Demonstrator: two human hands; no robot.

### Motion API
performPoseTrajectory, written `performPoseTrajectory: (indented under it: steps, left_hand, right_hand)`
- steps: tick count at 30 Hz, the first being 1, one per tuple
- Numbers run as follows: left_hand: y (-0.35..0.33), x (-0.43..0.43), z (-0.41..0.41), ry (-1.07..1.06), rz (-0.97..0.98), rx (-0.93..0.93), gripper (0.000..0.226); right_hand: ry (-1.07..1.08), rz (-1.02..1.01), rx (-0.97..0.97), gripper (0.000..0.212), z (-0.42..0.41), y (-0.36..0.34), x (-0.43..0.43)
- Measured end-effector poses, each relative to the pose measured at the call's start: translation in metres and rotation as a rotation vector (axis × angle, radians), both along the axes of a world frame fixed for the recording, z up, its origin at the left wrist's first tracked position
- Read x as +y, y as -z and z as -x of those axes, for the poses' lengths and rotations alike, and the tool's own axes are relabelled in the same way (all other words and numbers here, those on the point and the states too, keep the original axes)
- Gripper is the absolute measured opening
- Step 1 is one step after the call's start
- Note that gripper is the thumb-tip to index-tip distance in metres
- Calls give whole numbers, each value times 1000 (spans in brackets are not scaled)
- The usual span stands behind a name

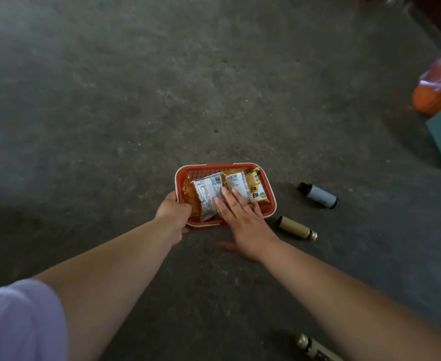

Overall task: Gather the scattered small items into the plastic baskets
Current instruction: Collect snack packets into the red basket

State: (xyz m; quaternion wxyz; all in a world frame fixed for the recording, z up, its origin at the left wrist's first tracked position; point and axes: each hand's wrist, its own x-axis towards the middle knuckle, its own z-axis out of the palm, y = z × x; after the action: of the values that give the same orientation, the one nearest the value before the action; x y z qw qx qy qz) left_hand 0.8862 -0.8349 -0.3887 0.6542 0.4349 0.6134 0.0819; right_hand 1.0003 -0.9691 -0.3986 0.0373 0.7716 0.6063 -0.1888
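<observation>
Left hand (173, 213) grips basket (220, 168) rim, steadying it mid-frame; right hand (242, 217) flat & open, pressing snack packets (209, 190) down. Two bottles (318, 195) on floor to the right, prob. next.

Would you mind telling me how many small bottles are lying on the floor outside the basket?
3: a grey bottle right of the red basket, a tan bottle nearer, and a pale bottle at the bottom edge, partly hidden.

Red basket (183, 175) (cream rim), yellow-orange packets (255, 187); grey bottle (319, 196), tan bottle (294, 226)
</observation>
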Motion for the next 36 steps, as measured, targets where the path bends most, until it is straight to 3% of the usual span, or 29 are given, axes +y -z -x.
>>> performPoseTrajectory:
  steps: [3,5,8,10,12,15,18,21,25,31,36]
  left_hand:
    - [-2,0,-1,18,29,-15,40]
    - [-11,-1,4,-10,52,-16,42]
    - [-35,-2,23,-76,105,3,40]
    - [-58,-7,40,-130,146,-12,45]
    - [-90,-7,61,-185,163,-8,50]
    - [-143,-7,89,-239,185,36,52]
    - [-191,-1,119,-307,196,103,53]
    - [-250,10,163,-396,200,151,54]
    - [-319,15,214,-503,194,164,43]
    - [-420,25,319,-710,197,119,33]
    - [-485,48,412,-829,155,78,38]
  right_hand:
    - [2,50,16,98,-7,-4,0]
    - [80,63,186,91,-13,-17,3]
    - [461,-285,629,65,-13,-51,1]
    - [743,-531,565,54,-12,-73,-1]
    - [952,-407,449,61,-11,-101,7]
    - [1080,-118,620,70,7,-148,25]
    - [968,-62,622,37,44,-190,45]
    - [880,-47,587,38,87,-246,75]
    - [788,-5,594,19,131,-306,102]
    - [611,32,720,16,222,-414,161]
    - [489,53,727,12,306,-477,214]
